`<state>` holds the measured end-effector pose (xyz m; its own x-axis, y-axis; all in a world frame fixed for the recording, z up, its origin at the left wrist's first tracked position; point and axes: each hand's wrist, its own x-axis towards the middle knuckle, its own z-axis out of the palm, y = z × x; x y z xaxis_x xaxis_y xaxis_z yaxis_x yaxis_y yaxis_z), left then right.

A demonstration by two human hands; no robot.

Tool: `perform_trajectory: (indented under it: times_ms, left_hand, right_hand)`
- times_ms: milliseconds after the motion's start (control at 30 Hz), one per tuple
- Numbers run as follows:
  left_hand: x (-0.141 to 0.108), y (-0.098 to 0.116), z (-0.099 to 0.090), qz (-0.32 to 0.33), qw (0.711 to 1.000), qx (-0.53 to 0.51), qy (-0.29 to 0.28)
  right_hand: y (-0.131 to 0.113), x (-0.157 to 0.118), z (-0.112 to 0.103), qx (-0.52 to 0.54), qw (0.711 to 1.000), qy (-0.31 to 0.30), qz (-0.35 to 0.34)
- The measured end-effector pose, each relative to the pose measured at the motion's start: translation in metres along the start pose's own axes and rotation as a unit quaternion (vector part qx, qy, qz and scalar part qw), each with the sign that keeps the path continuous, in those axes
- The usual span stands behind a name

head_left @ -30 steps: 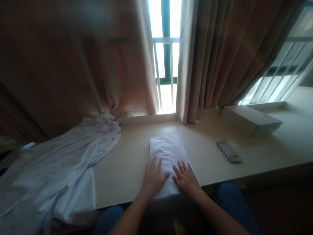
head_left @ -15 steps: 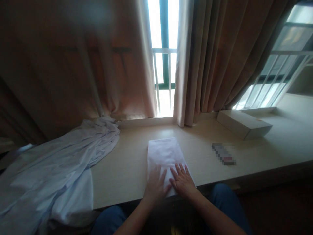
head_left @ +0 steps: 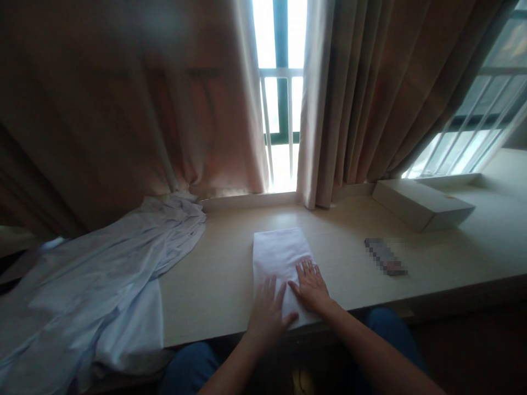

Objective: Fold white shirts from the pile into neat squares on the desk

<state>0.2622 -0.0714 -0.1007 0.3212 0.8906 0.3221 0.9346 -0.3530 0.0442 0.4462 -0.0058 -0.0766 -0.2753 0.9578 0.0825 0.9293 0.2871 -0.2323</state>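
A folded white cloth [head_left: 278, 249] lies flat on the pale table [head_left: 206, 302], its near end at the table's front edge. My left hand [head_left: 269, 312] rests on the near left part of the cloth, fingers spread and slightly blurred. On the right side of the cloth, a bit farther forward, my right hand [head_left: 310, 285] lies palm down with its fingers apart. Neither hand grips anything. A large heap of crumpled white cloth [head_left: 111, 269] covers the left part of the table and hangs over its front edge.
A white box [head_left: 424, 203] stands at the back right. A pixelated flat object [head_left: 385, 256] lies to the right of the folded cloth. Brown curtains [head_left: 362, 99] hang behind the table, with a bright window [head_left: 263, 33] between them.
My right hand has slid forward over the folded cloth, and the gap between my hands has widened. The camera view has shifted slightly.
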Motion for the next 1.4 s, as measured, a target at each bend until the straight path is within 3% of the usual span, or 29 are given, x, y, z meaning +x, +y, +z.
perform_trajectory:
  times_ms: [300,633,800,1000,1100,1200,1300,1400]
  left_hand:
    - [0.001,0.001,-0.005,-0.004,1.0,-0.007,-0.016]
    - [0.001,0.001,-0.008,-0.011,0.999,-0.027,-0.016]
    - [0.002,0.003,-0.012,-0.019,0.999,-0.03,-0.024]
    - [0.001,0.001,-0.01,-0.018,0.999,-0.034,-0.029]
    - [0.03,-0.004,-0.011,-0.029,0.999,-0.038,-0.013]
    - [0.094,-0.015,-0.011,-0.031,0.998,-0.046,0.006]
    - [0.168,-0.03,0.0,-0.039,0.997,-0.055,-0.033]
    - [0.22,-0.042,0.021,-0.054,0.991,-0.066,-0.105]
  right_hand:
    - [0.011,0.087,0.01,-0.022,0.998,-0.037,0.055]
    - [0.014,0.158,0.004,-0.012,0.992,-0.078,0.096]
    - [0.011,0.179,0.005,0.002,0.989,-0.086,0.123]
    - [0.01,0.18,0.01,0.004,0.991,-0.047,0.126]
    - [0.008,0.178,0.012,0.005,0.992,-0.038,0.124]
    - [0.009,0.177,0.012,-0.002,0.993,-0.026,0.116]
    - [0.013,0.179,0.013,-0.011,0.994,-0.035,0.1]
    - [0.019,0.183,0.015,-0.017,0.994,-0.066,0.084]
